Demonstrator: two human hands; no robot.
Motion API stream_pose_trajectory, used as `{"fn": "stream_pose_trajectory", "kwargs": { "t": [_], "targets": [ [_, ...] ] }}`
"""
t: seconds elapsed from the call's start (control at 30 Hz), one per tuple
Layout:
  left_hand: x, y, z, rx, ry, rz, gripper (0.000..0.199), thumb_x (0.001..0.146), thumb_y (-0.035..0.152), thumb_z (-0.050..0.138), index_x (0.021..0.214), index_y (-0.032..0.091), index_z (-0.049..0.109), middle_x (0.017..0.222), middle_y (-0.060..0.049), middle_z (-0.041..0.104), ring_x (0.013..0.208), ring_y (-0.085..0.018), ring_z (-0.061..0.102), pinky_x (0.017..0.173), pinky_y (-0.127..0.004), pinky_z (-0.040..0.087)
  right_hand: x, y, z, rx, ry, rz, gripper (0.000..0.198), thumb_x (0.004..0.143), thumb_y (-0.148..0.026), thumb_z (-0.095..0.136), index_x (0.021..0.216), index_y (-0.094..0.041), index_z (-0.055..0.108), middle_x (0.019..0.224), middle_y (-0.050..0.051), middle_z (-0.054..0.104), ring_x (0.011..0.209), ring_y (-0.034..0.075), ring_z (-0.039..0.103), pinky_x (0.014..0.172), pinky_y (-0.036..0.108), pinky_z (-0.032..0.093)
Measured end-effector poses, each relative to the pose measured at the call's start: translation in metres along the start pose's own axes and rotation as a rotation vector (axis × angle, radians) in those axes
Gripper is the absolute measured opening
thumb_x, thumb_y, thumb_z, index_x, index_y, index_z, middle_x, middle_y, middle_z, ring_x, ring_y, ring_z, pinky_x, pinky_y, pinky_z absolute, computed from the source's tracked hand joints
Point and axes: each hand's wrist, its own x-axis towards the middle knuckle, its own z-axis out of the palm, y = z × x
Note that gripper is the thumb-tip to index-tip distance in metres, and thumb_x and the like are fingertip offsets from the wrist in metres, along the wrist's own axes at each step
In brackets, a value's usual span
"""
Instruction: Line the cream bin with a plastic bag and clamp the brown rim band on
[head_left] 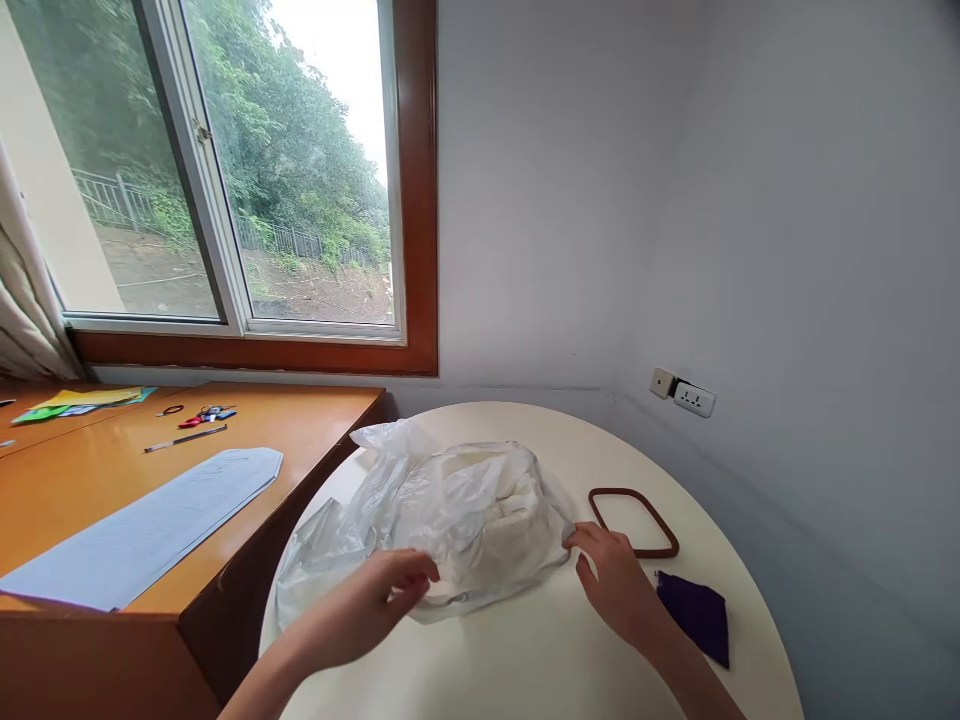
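Note:
A crumpled, see-through white plastic bag [442,500] lies on the round cream table [510,660]. Inside it is something whitish and soft-looking whose kind I cannot make out. My left hand [375,605] is at the bag's near left edge, fingers bent and thumb apart, with nothing visible gripped. At the bag's right edge, the fingertips of my right hand [615,585] touch the plastic while the thumb stands away from them. Just beyond that hand rests a brown rounded frame [673,545]. A dark purple piece of cloth [697,615] lies beside my right forearm, partly covered by it.
To the left stands an orange-brown wooden desk [315,420] with white paper sheets [157,530], a pen [185,438], keys [214,413] and coloured papers [82,400]. A window [300,200] is behind it. A wall socket [694,399] sits beyond the table's right side.

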Motion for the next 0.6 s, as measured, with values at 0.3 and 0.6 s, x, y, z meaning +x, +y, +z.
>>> {"fn": "stream_pose_trajectory", "kwargs": {
  "t": [0.3,0.6],
  "targets": [
    [0.057,0.016,-0.003,-0.487,0.589,-0.008,0.043,0.080,0.049,0.048,0.112,0.022,0.057,0.127,-0.008,0.053,0.120,-0.024,0.046,0.101,-0.036,0.034,0.040,-0.022,0.000,0.770,0.301,0.175,0.022,0.081,-0.030,0.046,0.093,-0.020,0.062,0.102,0.008,0.064,0.099,0.022,0.057,0.088,0.036,0.043],
    [0.098,0.017,0.035,-1.313,0.513,-0.111,0.048,0.085,0.051,0.038,0.117,0.020,0.056,0.113,-0.006,0.064,0.106,-0.024,0.059,0.094,-0.039,0.043,0.062,-0.056,0.038,1.622,0.088,0.369,0.046,0.083,-0.054,0.044,0.122,-0.031,0.052,0.138,-0.002,0.043,0.127,0.018,0.037,0.102,0.033,0.033]
  ]
}}
